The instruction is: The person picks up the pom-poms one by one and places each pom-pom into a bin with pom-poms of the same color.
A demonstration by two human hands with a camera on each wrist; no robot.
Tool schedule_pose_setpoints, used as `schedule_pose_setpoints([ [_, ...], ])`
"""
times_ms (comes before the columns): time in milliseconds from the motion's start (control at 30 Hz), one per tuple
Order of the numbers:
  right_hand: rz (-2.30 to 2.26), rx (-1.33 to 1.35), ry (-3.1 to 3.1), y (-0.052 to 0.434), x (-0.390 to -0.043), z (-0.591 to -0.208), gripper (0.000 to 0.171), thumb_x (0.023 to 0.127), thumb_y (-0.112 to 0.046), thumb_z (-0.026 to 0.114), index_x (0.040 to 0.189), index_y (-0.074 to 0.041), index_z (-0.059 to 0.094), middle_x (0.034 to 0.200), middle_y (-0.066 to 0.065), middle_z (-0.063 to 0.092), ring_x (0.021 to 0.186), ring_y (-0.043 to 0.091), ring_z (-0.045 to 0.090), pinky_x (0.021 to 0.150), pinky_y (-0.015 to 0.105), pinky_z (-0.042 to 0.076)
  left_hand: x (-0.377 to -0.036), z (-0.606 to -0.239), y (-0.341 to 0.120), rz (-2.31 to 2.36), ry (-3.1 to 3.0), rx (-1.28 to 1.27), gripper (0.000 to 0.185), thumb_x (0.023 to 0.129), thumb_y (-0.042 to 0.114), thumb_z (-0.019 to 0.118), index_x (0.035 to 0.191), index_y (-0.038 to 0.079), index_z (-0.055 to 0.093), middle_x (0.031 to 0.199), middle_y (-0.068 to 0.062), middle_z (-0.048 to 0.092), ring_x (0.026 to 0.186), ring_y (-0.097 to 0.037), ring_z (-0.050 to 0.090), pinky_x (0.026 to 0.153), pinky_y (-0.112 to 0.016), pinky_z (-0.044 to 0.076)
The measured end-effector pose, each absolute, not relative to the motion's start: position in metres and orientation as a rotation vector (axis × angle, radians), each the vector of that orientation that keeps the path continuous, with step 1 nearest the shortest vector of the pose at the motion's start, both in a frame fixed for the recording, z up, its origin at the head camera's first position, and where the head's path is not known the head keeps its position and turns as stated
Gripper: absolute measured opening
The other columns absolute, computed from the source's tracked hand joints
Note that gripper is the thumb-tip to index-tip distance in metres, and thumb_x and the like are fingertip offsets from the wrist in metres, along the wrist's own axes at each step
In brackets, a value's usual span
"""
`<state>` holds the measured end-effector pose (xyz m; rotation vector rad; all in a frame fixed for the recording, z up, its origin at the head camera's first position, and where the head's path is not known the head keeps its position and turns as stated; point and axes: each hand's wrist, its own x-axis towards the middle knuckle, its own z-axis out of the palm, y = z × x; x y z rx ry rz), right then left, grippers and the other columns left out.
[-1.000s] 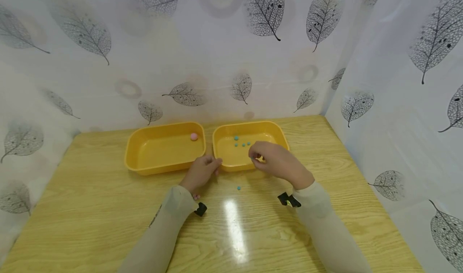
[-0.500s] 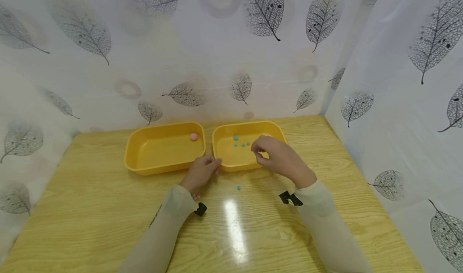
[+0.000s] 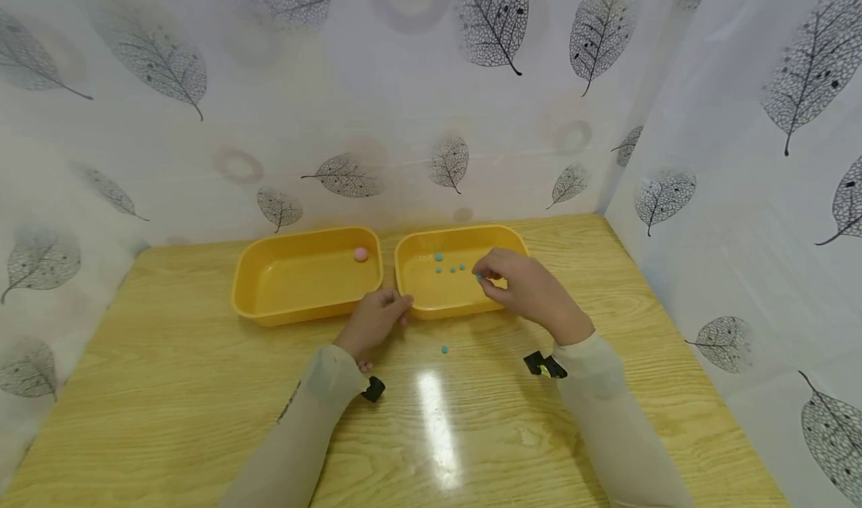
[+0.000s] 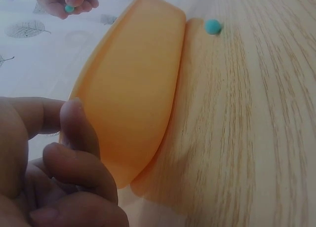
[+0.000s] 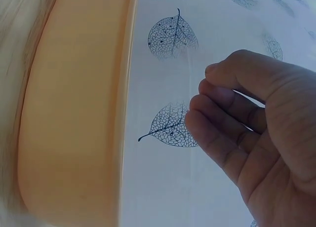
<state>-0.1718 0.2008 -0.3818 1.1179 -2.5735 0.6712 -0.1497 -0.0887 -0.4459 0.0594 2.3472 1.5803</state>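
My right hand (image 3: 528, 287) is over the right yellow tray (image 3: 444, 312), pinching a small teal ball (image 4: 69, 8) between thumb and fingertips. Several teal balls (image 3: 453, 270) lie on that tray's bottom, and one at the back left looks larger. At the tray's near left corner, my left hand (image 3: 374, 319) holds the rim with thumb and forefinger, its other fingers curled in. Another teal ball (image 4: 213, 26) sits on the table in front of the tray. In the right wrist view the held ball is hidden by the fingers.
Left of my left hand stands a second, longer yellow tray (image 3: 283, 317) with a pink ball (image 3: 361, 254) inside. Small pink pieces (image 3: 365, 366) lie beside my left wrist, partly covered. A leaf-patterned sheet (image 3: 404, 119) walls the wooden table (image 3: 168, 388) at back and sides.
My right hand has shifted slightly right and away from me over the right tray, and the teal ball at its fingertips now shows. The left hand and trays have stayed put.
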Motion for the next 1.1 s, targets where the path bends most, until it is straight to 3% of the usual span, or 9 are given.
schedule_pose_setpoints([
  [233, 0.673, 1.089, -2.567, 0.206, -0.177, -0.385, 0.012, 0.093, -0.003, 0.075, 0.103, -0.007, 0.071, 0.095, 0.004, 0.069, 0.083, 0.017, 0.064, 0.075, 0.034, 0.056, -0.15, -0.446, -0.088, 1.581, 2.351, 0.052, 0.037, 0.107, 0.039, 0.057, 0.084, 0.011, 0.063, 0.089, -0.006, 0.068, 0.075, -0.022, 0.047, 0.073, -0.036, 0.037],
  [633, 0.713, 1.045, -2.631, 0.211, -0.182, -0.391, 0.011, 0.094, -0.002, 0.074, 0.103, -0.006, 0.068, 0.096, 0.006, 0.068, 0.084, 0.022, 0.064, 0.076, 0.042, 0.057, -0.151, -0.445, -0.089, 1.606, 2.324, 0.044, 0.036, 0.107, 0.037, 0.057, 0.083, 0.011, 0.062, 0.092, -0.011, 0.069, 0.073, -0.022, 0.047, 0.072, -0.036, 0.037],
  [800, 0.723, 1.024, -2.648, 0.211, -0.184, -0.393, 0.012, 0.094, -0.002, 0.074, 0.103, -0.007, 0.068, 0.095, 0.005, 0.068, 0.083, 0.021, 0.063, 0.076, 0.039, 0.056, -0.152, -0.445, -0.089, 1.596, 2.328, 0.045, 0.037, 0.107, 0.038, 0.057, 0.083, 0.009, 0.063, 0.093, -0.013, 0.07, 0.073, -0.022, 0.047, 0.071, -0.036, 0.037],
  [1100, 0.747, 1.0, -2.687, 0.21, -0.184, -0.395, 0.01, 0.095, -0.003, 0.072, 0.101, -0.009, 0.067, 0.095, 0.003, 0.067, 0.083, 0.02, 0.062, 0.076, 0.039, 0.055, -0.151, -0.445, -0.09, 1.571, 2.321, 0.024, 0.038, 0.107, 0.04, 0.057, 0.084, 0.011, 0.063, 0.091, -0.006, 0.067, 0.075, -0.023, 0.047, 0.073, -0.037, 0.037],
])
